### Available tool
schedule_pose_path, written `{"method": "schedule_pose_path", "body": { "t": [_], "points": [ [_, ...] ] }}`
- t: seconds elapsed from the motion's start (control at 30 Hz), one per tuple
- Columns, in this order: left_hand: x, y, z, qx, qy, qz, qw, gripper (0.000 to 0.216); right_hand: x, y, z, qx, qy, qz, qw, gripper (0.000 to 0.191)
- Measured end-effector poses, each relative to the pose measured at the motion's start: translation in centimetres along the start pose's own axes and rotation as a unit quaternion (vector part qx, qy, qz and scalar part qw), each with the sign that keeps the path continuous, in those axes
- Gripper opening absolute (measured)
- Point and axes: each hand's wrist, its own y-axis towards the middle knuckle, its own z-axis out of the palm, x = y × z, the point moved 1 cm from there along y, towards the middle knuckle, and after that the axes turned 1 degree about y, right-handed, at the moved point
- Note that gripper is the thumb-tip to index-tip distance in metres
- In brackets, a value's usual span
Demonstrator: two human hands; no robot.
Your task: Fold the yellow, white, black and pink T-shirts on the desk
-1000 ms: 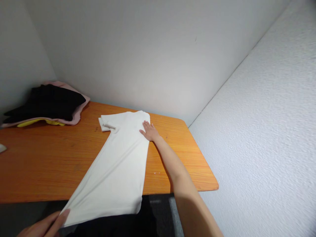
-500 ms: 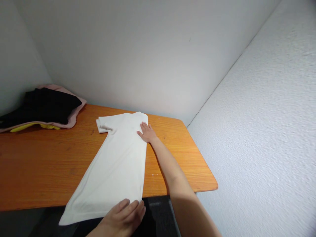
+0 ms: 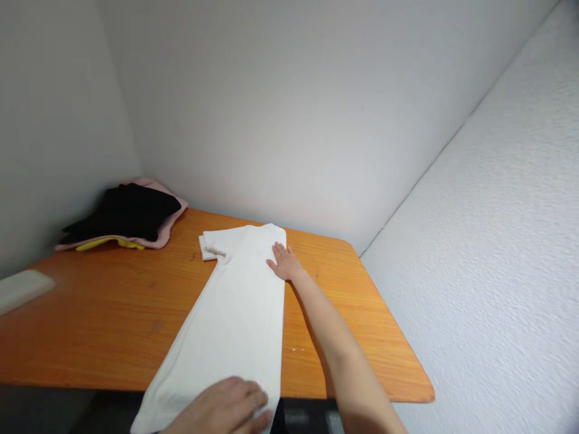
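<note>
A white T-shirt (image 3: 244,307), folded lengthwise, lies on the wooden table (image 3: 357,313). Its short sleeve points left, and its lower end hangs over the table's front edge. My right hand (image 3: 286,264) rests flat on the shirt's upper right side near the fold, fingers spread and open. Over the lower part of the shirt is my left hand (image 3: 226,410), close to the front edge. Its fingers are stretched out and slightly blurred, with no cloth visibly pinched in them; whether the palm touches the fabric I cannot tell.
At the back left sits a pile of clothes: a black garment (image 3: 129,211) over a pink one (image 3: 174,226), with yellow cloth (image 3: 106,241) underneath. A white object (image 3: 25,289) lies at the left edge. Walls stand behind and to the right.
The view has swung left and up, so everything appears further right and lower. My left hand has loosened from the hem to lie over the shirt. The right hand stays put.
</note>
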Motion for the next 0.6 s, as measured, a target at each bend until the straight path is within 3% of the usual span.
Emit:
{"method": "schedule_pose_path", "body": {
  "t": [0.07,0.13,0.27,0.4,0.6],
  "points": [
    [2.8,0.7,-2.5,0.012,0.055,-0.001,0.998,0.038,0.8,0.9,-0.4,-0.004,-0.004,0.014,1.000,0.069],
    [5.6,0.9,-3.3,0.004,0.135,-0.062,0.989,0.043,2.1,2.0,-0.6,-0.022,-0.008,0.036,0.999,0.070],
    [9.2,-0.3,-0.9,-0.048,0.266,-0.165,0.948,0.063,4.7,4.0,0.1,-0.057,-0.005,0.068,0.996,0.074],
    [10.1,-1.8,1.3,-0.103,0.325,-0.179,0.923,0.083,5.3,5.1,1.4,-0.066,0.002,0.094,0.993,0.075],
    [10.2,-1.4,0.8,-0.133,0.358,-0.157,0.911,0.096,4.5,6.0,2.4,-0.071,0.006,0.092,0.993,0.079]
  ]
}}
